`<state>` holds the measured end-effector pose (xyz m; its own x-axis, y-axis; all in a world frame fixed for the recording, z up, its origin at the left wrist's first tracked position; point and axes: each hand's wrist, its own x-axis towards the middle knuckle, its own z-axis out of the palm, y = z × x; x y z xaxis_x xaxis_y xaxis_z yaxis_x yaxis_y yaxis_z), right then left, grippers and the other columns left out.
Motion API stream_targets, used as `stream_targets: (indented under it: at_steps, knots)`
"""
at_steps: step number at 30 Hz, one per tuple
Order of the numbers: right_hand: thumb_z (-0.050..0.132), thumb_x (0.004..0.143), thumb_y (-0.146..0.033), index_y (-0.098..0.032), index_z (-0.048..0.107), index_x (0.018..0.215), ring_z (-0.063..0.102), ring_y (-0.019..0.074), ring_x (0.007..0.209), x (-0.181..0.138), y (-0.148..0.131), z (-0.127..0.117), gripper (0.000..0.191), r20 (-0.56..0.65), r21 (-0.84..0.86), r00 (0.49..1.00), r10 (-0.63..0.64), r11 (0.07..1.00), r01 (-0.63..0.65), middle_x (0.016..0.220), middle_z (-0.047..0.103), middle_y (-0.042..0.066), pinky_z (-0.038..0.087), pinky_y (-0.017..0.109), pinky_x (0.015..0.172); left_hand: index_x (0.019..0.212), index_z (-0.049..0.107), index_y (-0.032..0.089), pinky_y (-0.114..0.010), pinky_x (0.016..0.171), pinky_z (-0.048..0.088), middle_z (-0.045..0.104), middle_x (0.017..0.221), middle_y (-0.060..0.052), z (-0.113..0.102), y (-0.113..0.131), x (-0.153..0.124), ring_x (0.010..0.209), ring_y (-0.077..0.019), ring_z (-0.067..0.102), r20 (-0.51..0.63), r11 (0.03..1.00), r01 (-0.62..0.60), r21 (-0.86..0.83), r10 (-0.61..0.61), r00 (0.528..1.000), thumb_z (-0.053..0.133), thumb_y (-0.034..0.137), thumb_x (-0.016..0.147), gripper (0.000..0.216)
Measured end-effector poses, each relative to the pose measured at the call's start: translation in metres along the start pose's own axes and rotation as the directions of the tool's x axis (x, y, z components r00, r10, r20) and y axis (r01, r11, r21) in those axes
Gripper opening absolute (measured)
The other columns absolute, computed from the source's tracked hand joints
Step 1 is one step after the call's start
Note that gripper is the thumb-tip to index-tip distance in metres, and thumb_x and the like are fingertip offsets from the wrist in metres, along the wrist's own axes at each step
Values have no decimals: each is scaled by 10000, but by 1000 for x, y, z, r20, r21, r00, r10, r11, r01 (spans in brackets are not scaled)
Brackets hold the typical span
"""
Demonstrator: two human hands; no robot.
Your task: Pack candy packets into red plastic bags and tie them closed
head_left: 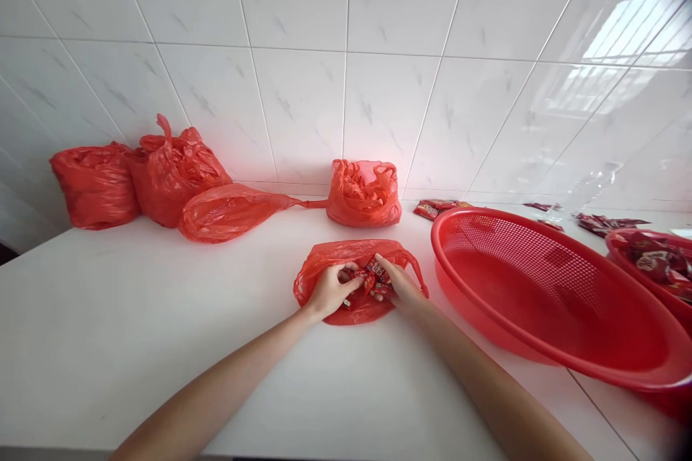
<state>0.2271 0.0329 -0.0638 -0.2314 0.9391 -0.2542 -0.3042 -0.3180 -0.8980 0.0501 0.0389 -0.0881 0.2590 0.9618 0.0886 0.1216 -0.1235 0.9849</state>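
Note:
An open red plastic bag [335,253] lies on the white table in front of me, with several small red-wrapped candies [370,284] in its mouth. My left hand [334,291] reaches in from the left, thumb and fingers closed on a small red wrapped candy. From the right, my right hand [398,284] curls around red candy packets [378,270], one with light printing on it. Both hands are close together over the bag. The undersides of the fingers are partly hidden by the packets.
Behind stands a filled red bag [363,194], with a loose red bag [232,210] to its left. Two full red bags [96,186] lean by the tiled wall. A big red basket [519,288] is at right, near snack packets [439,207] and a smaller basket [649,259] of packets.

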Motion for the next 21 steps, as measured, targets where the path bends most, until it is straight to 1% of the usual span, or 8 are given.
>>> stream_targets:
  at_steps: [2, 3, 5, 10, 14, 17, 19, 21]
  knots:
    - [691, 838, -500, -153, 640, 792, 579, 117, 536, -2, 1, 0, 354, -1, 17, 1000, -22, 1000, 22, 692, 642, 29, 414, 200, 404, 1059, 666, 138, -327, 770, 593, 717, 996, -99, -1, -1, 0, 889, -200, 692, -38, 999, -23, -38, 21, 999, 779, 426, 778, 419]
    - [717, 819, -484, -158, 646, 809, 586, 120, 560, -3, 2, 0, 334, 3, 18, 999, -33, 999, 33, 710, 640, 23, 421, 200, 413, 1085, 669, 134, -355, 806, 591, 722, 1032, -112, -2, -1, 0, 929, -218, 693, -40, 999, -19, -46, 17, 999, 778, 414, 782, 427]
    - [753, 789, -448, -169, 653, 835, 590, 121, 593, -4, 2, -1, 301, 8, 22, 999, -53, 998, 53, 738, 634, 11, 429, 199, 428, 1114, 677, 131, -397, 835, 588, 732, 1058, -126, -4, 1, 0, 953, -240, 696, -34, 999, -2, -51, 0, 999, 764, 380, 798, 412]
    - [692, 821, -422, -174, 658, 860, 600, 133, 602, -2, 1, -5, 254, -21, 48, 999, -24, 999, 25, 831, 685, 48, 435, 217, 429, 993, 716, 146, -418, 1024, 504, 735, 1100, -99, -10, 8, 2, 1084, -245, 665, -107, 999, -32, -41, 28, 994, 762, 222, 763, 246]
    - [618, 847, -426, -175, 645, 827, 570, 134, 518, 2, 1, -8, 254, -75, 64, 997, -15, 998, 20, 750, 689, 59, 415, 232, 385, 938, 716, 157, -435, 1034, 495, 740, 1050, -79, -15, 8, 4, 1053, -239, 671, -161, 999, -48, -10, 46, 986, 691, 129, 750, 192]
    - [614, 840, -446, -170, 633, 779, 526, 123, 453, 0, -1, -8, 283, -48, 41, 999, -26, 999, 28, 668, 663, 49, 344, 221, 330, 923, 728, 167, -444, 1067, 474, 742, 1047, -70, -16, 11, 1, 1071, -241, 663, -178, 998, -63, 27, 67, 982, 657, 76, 724, 230]
    - [579, 860, -500, -167, 625, 731, 499, 114, 412, -4, -4, -6, 360, -1, -9, 1000, -26, 1000, 26, 620, 647, 45, 303, 219, 310, 960, 741, 184, -436, 1051, 494, 738, 1082, -62, -14, 15, -2, 1096, -248, 655, -159, 996, -75, 51, 82, 984, 673, 121, 748, 231]
    - [505, 896, -576, -163, 609, 651, 454, 100, 355, -10, -8, -3, 492, 52, -110, 998, -25, 993, 31, 536, 608, 40, 268, 222, 303, 1028, 742, 201, -414, 984, 543, 726, 1137, -61, -11, 21, -7, 1109, -258, 650, -119, 992, -98, 80, 107, 987, 684, 228, 806, 232]
